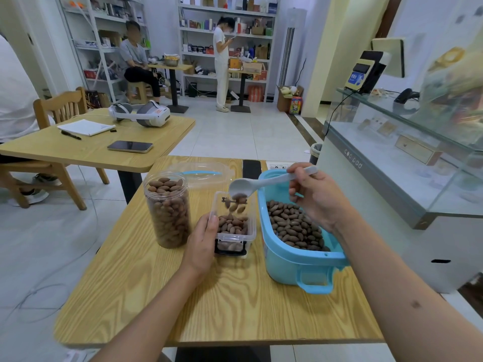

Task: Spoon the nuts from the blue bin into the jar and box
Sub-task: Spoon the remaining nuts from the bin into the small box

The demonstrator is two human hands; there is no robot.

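Nuts (295,226) fill the bottom of one blue bin (292,267), which stands at the right of the wooden table (162,296). Too many to count, they lie in three places: the bin, one clear jar (168,212) at the left, nearly full, and one small clear box (235,226) between jar and bin, about half full. A few more nuts are in the air, blurred, dropping from the spoon (264,182) toward the box.

One white spoon is tilted bowl-down over the box. The right hand (313,194) holds its handle, fingers curled round it, above the bin's far end. The left hand (202,244) grips the box at its near left side, thumb up along the wall. The box has a dark latch on its near end.

Behind the box lies one clear lid (201,173) with a blue strip, and beside it one dark phone (251,168). A second table at the left carries one headset (142,113), one notepad (85,126), one pen (71,135) and one more phone. Two people are at the shelves at the back, one seated, one standing.
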